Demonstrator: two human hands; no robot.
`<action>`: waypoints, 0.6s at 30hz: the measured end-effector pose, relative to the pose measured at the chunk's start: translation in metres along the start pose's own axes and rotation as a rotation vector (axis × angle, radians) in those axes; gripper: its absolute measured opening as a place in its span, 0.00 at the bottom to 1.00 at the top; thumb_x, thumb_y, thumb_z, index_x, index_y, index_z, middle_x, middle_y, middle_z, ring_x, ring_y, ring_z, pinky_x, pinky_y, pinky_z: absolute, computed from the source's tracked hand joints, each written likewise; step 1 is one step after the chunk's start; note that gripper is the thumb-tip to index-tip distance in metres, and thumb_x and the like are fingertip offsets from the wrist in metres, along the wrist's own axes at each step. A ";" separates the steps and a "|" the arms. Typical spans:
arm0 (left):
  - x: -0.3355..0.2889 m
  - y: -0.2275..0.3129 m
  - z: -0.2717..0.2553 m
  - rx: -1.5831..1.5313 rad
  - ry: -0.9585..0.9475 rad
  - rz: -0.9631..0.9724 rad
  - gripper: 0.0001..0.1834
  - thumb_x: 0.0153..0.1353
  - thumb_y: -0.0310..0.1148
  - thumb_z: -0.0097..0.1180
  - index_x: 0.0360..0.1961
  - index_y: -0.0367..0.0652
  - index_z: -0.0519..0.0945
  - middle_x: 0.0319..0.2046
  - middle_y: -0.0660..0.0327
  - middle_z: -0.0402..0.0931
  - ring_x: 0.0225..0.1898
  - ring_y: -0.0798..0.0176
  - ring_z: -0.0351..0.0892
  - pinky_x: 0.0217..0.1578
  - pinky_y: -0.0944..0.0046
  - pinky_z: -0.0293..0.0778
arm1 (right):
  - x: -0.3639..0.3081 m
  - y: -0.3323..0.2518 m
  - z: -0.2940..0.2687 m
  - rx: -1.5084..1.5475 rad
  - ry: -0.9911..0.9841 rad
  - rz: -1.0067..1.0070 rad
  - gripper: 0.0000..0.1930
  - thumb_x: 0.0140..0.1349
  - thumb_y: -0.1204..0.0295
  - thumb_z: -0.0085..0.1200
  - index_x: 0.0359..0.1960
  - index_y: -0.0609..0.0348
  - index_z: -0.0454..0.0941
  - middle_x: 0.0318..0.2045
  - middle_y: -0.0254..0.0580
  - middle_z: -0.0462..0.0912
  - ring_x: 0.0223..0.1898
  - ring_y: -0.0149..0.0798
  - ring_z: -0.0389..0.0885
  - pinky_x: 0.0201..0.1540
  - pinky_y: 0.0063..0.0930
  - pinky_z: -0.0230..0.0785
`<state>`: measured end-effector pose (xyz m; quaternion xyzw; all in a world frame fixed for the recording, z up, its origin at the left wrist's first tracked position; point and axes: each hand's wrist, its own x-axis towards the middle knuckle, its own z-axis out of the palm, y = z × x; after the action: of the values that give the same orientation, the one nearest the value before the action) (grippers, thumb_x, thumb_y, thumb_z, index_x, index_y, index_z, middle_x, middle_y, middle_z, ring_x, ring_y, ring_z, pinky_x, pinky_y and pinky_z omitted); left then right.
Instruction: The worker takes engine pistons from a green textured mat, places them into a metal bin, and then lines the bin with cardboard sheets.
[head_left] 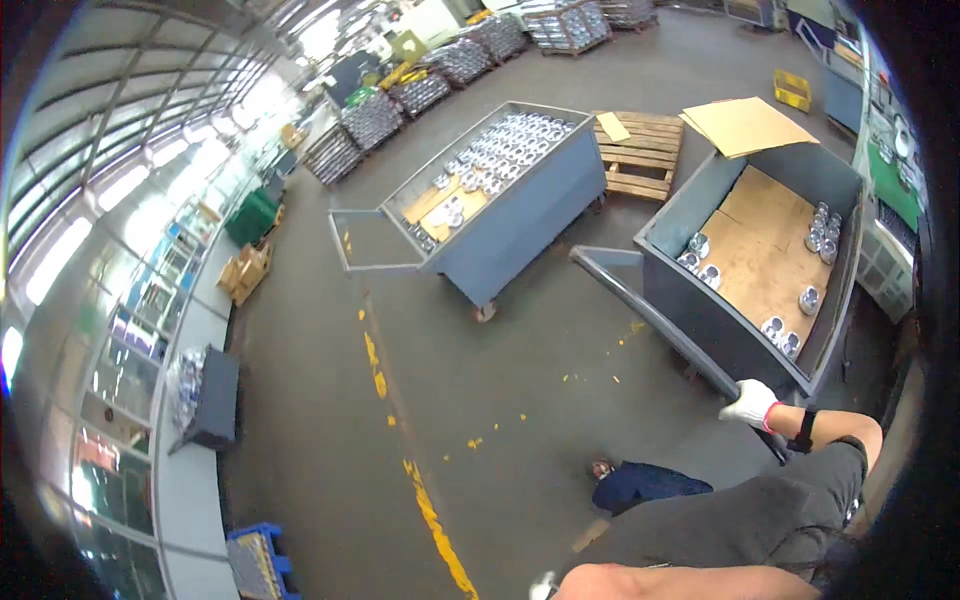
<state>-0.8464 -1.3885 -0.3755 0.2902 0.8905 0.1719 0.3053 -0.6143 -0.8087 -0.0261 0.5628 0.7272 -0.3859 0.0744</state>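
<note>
My right hand [750,405], in a white glove with a red cuff, is wrapped round the dark tubular handle [665,325] of a blue-grey metal cart [715,320]. Brown cardboard [755,235] lines the inside of this cart. On it stand several shiny round metal parts [809,299], in small groups toward the corners and sides. Tan cardboard sheets [750,125] rest across its far end. My left forearm crosses the bottom of the picture. Only a bit of white glove shows of my left hand [542,586]; its fingers are cut off by the lower edge.
A second blue-grey cart [525,220], filled with rows of metal parts, stands ahead. Behind the carts lies a wooden pallet [640,155]. Loaded crates [375,120] line the far side. A dark bin [215,395] and blue rack [262,560] stand left, beyond a worn yellow floor line [437,525].
</note>
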 end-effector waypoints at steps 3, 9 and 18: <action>0.106 0.025 -0.042 -0.652 -0.123 -0.427 0.12 0.59 0.39 0.57 0.36 0.43 0.81 0.33 0.49 0.81 0.36 0.47 0.80 0.37 0.48 0.75 | 0.004 -0.029 0.005 -0.051 0.118 0.134 0.27 0.39 0.54 0.66 0.37 0.63 0.81 0.33 0.55 0.84 0.40 0.52 0.83 0.44 0.39 0.74; 0.317 0.046 -0.186 -0.895 -0.027 -0.477 0.12 0.59 0.40 0.57 0.37 0.42 0.82 0.33 0.49 0.81 0.36 0.48 0.80 0.37 0.49 0.75 | 0.048 -0.101 0.020 -0.113 0.286 0.149 0.31 0.41 0.56 0.63 0.48 0.60 0.78 0.41 0.57 0.82 0.44 0.54 0.81 0.50 0.41 0.73; 0.507 0.064 -0.289 -0.765 -0.176 -0.401 0.14 0.59 0.40 0.58 0.37 0.41 0.82 0.33 0.50 0.81 0.36 0.49 0.80 0.37 0.50 0.75 | 0.130 -0.231 0.044 -0.161 0.645 0.134 0.28 0.41 0.63 0.61 0.48 0.57 0.76 0.39 0.51 0.80 0.42 0.52 0.78 0.47 0.43 0.70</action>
<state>-1.3327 -1.0612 -0.3518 -0.0087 0.7722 0.4011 0.4928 -0.8774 -0.7540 -0.0164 0.6947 0.7028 -0.1239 -0.0901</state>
